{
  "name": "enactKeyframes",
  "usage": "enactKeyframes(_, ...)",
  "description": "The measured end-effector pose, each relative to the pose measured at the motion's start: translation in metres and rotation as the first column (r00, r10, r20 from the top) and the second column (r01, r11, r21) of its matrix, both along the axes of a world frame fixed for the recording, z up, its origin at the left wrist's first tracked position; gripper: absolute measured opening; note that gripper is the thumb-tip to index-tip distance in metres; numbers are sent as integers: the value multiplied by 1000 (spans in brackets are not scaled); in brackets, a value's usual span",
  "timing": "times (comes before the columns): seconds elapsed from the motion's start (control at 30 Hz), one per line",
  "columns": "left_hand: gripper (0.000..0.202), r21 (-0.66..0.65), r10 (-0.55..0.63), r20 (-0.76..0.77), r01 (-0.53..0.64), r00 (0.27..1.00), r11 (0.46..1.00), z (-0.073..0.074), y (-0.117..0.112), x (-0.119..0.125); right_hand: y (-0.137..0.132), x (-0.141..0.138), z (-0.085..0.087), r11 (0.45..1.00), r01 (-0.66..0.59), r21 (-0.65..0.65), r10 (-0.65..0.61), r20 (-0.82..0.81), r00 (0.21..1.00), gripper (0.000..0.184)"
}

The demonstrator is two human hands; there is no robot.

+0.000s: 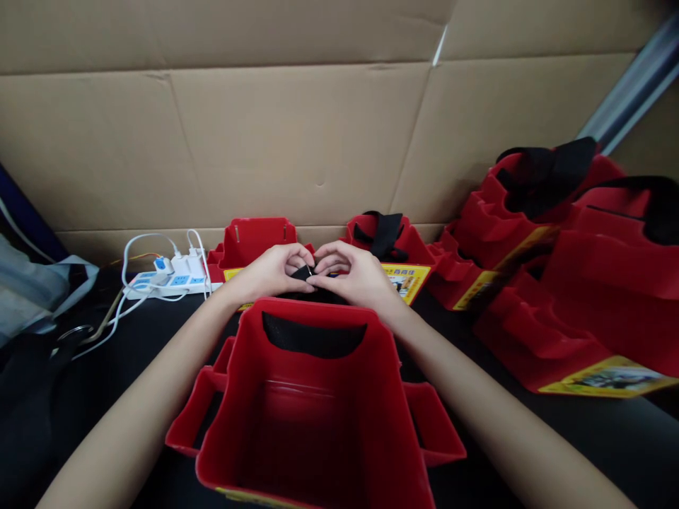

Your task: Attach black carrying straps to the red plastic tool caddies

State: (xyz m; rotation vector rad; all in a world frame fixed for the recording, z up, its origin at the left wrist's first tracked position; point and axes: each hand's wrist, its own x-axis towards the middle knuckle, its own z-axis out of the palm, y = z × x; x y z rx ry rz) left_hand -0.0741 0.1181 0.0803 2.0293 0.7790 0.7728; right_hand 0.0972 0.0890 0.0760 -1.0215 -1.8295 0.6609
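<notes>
A red plastic box (308, 424) with side pockets faces me in the foreground, its open top toward me. A black webbing strap (315, 338) passes through its far wall and shows as a band inside. Just beyond that wall, my left hand (276, 271) pinches the black strap end (303, 273) between thumb and fingers. Close against it, my right hand (350, 272) is closed on the same strap, fingertips meeting those of the left. A small pale glint shows between the fingertips; what it is I cannot make out.
Behind stand a red box without a visible strap (259, 240) and a strapped red box (366, 230). More strapped boxes (530, 205) crowd the right. At left are a white power strip (180, 283) with cables, scissors (74, 336) and a plastic bag (26, 283). Cardboard (297, 141) walls the back.
</notes>
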Motion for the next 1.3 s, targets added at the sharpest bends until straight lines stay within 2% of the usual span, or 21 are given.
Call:
enactKeyframes(0.13, 34, -9, 34, 54, -33, 998, 999, -4, -1, 6, -4, -1, 0, 984, 108, 142, -128, 139, 982, 27)
enactKeyframes(0.27, 34, 1, 45, 53, -45, 998, 999, -10, 6, 8, -2, 0, -1, 979, 156, 132, -177, 165, 970, 28)
enactKeyframes(0.33, 31, 20, 45, 58, -46, 997, 999, -14, 11, 7, 2, 2, -2, 992, 122, 42, -125, 100, 987, 28)
enactKeyframes(0.43, 28, 23, 49, 80, -51, 996, 998, -16, 15, 5, 7, 4, -2, 990, -39, -137, 36, -27, 999, 25)
enactKeyframes(0.5, 33, -24, 23, 94, -20, 995, 1000, -13, 12, 3, 8, 6, -1, 977, -131, -166, 121, -67, 990, 21)
enactKeyframes(0.57, 41, -90, -25, 109, 35, 994, 995, -7, 6, 0, 7, 9, 1, 979, -176, -100, 172, -47, 984, 20)
enactKeyframes(0.67, 36, -269, -43, 178, 91, 983, 959, 0, 0, -4, 5, 15, 7, 979, -190, 70, 181, 116, 977, 19)
enactKeyframes(0.73, 36, -410, -6, 273, 122, 962, 904, 2, -1, -5, 4, 18, 10, 966, -175, 189, 125, 247, 961, 19)
enactKeyframes(0.8, 41, -470, 88, 368, 104, 925, 876, 2, 1, -4, 2, 19, 11, 947, -159, 278, 62, 327, 943, 19)
enactKeyframes(0.87, 45, -477, 204, 414, 20, 887, 879, 1, 2, -2, 0, 17, 11, 934, -140, 328, 23, 336, 942, 19)
enactKeyframes(0.93, 46, -472, 270, 423, -44, 865, 881, 0, 3, -1, -1, 13, 8, 930, -109, 352, 2, 291, 957, 20)
enactKeyframes(1.1, 38, -460, 305, 423, -88, 853, 884, 1, 0, 3, -4, 3, -1, 901, -26, 433, -59, 182, 982, 21)
enactKeyframes(1.2, 36, -457, 340, 431, -122, 836, 881, 1, -1, 8, -2, 2, -4, 878, 24, 479, -128, 186, 974, 23)
enactKeyframes(1.3, 37, -481, 354, 457, -108, 816, 870, 1, -2, 12, 2, 3, -7, 868, 29, 497, -146, 199, 969, 26)
